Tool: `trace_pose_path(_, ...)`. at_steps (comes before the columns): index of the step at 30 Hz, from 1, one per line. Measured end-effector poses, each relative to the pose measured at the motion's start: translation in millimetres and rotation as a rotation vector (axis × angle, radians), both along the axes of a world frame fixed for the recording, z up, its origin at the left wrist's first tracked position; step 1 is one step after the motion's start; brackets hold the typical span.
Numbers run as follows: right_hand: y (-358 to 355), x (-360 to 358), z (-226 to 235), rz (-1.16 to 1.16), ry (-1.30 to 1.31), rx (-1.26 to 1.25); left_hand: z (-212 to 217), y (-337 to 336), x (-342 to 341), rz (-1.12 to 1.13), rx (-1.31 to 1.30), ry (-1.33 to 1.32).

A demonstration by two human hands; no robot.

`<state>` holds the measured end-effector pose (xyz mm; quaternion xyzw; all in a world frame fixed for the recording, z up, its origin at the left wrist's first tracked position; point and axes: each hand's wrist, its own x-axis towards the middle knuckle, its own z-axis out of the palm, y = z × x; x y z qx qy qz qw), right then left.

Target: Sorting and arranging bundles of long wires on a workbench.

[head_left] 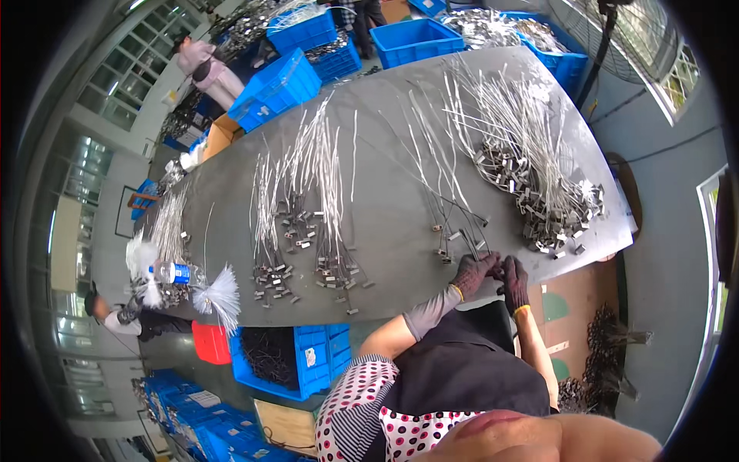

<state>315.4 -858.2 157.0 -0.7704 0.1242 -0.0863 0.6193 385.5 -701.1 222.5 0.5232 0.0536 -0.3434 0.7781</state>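
My left hand (473, 276), in a dark knitted glove with a grey sleeve above it, is at the table's near edge. My right hand (515, 286), gloved alike, is right beside it. Both have their fingers drawn in and nearly meet at the fingertips; what is between them is too small to make out. Just beyond my left hand lies a small group of wire leads (448, 235), thin silvery wires ending in small dark blocks. Dark strands from it reach toward my left fingertips. To the right spreads a large heap of similar leads (550, 204).
More bundles of leads (308, 223) lie mid-table and at the left end of the grey table (385, 289). A plastic bottle (175, 273) and white wire bunches (218, 299) are at the left. Blue crates (416, 42) stand beyond the table, another (309, 358) below its near edge.
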Motion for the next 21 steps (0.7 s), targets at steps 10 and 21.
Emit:
trace_pose_path(10, 34, 87, -2, 0.286, 0.147, -0.394, -52, 6, 28, -0.021, 0.256, -0.101)
trace_pose_path(21, 55, 76, 93, 0.348, -0.059, -0.151, -9, 42, 34, -0.007, 0.798, -0.39)
